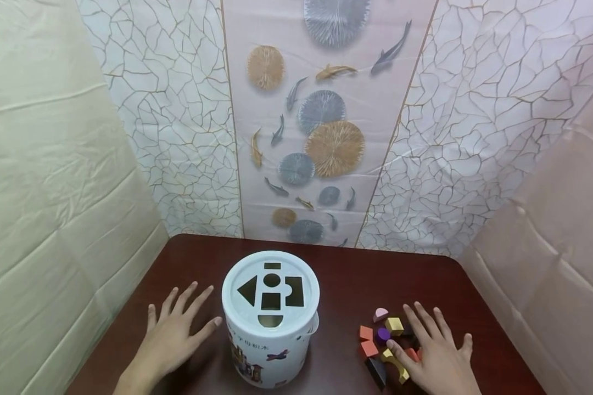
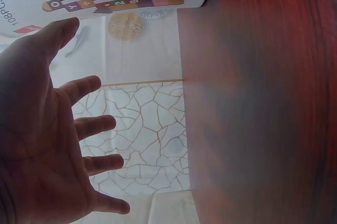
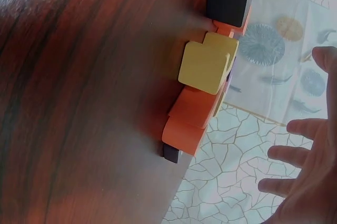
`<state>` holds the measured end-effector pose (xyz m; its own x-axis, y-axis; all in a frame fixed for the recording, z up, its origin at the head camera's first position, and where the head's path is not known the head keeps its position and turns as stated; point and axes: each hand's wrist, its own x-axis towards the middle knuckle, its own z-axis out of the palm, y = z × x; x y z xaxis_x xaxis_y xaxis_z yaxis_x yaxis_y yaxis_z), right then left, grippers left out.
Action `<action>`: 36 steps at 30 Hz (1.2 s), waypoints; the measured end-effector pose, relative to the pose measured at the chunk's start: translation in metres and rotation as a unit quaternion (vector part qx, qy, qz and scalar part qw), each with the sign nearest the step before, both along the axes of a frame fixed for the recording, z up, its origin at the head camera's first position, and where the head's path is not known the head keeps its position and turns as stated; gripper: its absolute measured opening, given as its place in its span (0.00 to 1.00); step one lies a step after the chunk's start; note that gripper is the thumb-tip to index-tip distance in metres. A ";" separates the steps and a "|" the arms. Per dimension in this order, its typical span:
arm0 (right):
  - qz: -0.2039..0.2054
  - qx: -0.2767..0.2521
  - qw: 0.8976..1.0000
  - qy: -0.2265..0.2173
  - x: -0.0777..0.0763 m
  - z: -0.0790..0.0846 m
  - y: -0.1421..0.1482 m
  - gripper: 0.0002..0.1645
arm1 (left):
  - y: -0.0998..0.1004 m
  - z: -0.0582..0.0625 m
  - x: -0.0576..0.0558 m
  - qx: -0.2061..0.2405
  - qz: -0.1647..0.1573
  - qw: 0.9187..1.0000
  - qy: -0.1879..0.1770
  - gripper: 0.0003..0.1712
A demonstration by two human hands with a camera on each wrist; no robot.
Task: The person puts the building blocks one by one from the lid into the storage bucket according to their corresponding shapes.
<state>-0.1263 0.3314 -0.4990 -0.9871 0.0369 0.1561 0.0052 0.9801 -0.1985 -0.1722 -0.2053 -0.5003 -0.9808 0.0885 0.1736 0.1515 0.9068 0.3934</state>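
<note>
Ten fingers are spread wide, five on the left hand [image 1: 173, 334] and five on the right hand [image 1: 442, 356], and neither hand has hold of anything. Just right of the left thumb's tip stands a white bucket [image 1: 286, 366], upright; whether thumb and bucket touch, I cannot tell. Its lid [image 1: 297, 319], level on top, has six cut-out holes, among them a triangle, a circle and a square. The right fingers hang above a cluster of wooden blocks, apart from them in the wrist view. Just past the right thumb's tip sits a purple round block [image 1: 382, 335], with a yellow cube [image 1: 394, 326] beyond it, left of the index finger. Farther left of that finger lies a pink half-round block [image 1: 381, 314]. Two orange blocks [image 1: 369, 349] are left of the thumb's tip; nearer the person than that tip are a yellow arch block [image 1: 401, 371] and a black block [image 1: 376, 373]. More blocks are partly hidden by the hand. Under all the fingers spreads a dark red table [image 1: 346, 291]; well beyond the fingertips hangs a patterned cloth [image 1: 277, 120].
</note>
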 end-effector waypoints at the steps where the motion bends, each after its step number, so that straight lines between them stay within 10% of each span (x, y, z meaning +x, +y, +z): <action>1: 0.002 0.000 1.000 0.003 0.000 0.001 0.001 0.60 | 0.001 0.000 0.000 0.001 0.000 1.000 0.000 0.47; 14: 0.004 0.005 1.000 0.003 0.002 0.003 0.005 0.60 | -0.002 0.003 0.004 0.011 -0.007 1.000 0.019 0.47; 25: 0.002 0.005 1.000 0.001 0.005 0.004 0.005 0.60 | -0.007 0.002 0.003 0.141 -0.090 0.986 0.020 0.40; 36: -0.007 0.013 1.000 -0.003 0.005 0.001 0.006 0.60 | -0.009 0.014 0.006 0.158 -0.105 0.981 0.028 0.41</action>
<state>-0.1215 0.3379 -0.4976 -0.9874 0.0458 0.1517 0.0191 0.9848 -0.1724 -0.1666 -0.2143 -0.4862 -0.9350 0.2214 0.2771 0.3512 0.6875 0.6356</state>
